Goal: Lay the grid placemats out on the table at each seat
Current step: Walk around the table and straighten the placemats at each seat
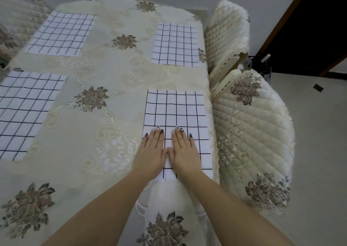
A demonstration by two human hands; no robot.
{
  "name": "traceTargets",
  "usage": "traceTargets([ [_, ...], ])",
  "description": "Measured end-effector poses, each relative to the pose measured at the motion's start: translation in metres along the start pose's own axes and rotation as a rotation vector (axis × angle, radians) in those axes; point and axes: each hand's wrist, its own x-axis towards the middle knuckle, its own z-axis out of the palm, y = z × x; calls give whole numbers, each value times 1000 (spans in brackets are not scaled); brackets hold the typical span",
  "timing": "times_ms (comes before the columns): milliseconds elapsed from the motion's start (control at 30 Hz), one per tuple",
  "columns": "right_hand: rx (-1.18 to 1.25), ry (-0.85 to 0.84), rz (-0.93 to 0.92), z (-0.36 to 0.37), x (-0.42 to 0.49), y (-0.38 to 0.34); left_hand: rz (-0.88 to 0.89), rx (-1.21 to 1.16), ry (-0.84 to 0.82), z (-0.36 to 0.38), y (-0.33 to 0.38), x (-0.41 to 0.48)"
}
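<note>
Tabletop: cream floral-embroidered cloth.
Left hand, right hand: flat on white black-grid fabric placemat, fingers straight, together.

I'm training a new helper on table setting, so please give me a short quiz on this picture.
1. How many grid placemats lie on the table?
2. True or false: the left hand and right hand both rest flat on the near-right placemat.
3. Which hand is nearer the quilted chairs? A left, B right.
Key: 1. four; 2. true; 3. B.
</note>
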Motion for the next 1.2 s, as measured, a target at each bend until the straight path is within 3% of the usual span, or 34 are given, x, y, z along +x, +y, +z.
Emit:
traceTargets([
  [167, -38, 1, 124, -8, -14, 39, -15, 9, -3, -3, 2, -4],
  [333, 11, 26, 146, -20, -9, 45, -107, -86, 55, -16, 6, 4],
  [533, 66, 153, 78, -43, 54, 41, -87, -192, 190, -52, 8, 77],
  [900, 44, -22, -49, -39, 171, 31, -46, 58, -55, -33, -16, 181],
  [1033, 10, 16, -41, -29, 176, 30, -47, -28, -8, -22, -23, 182],
  [1200, -19, 33, 20, -29, 173, 41, -33, 52, 22, -21, -31, 179],
])
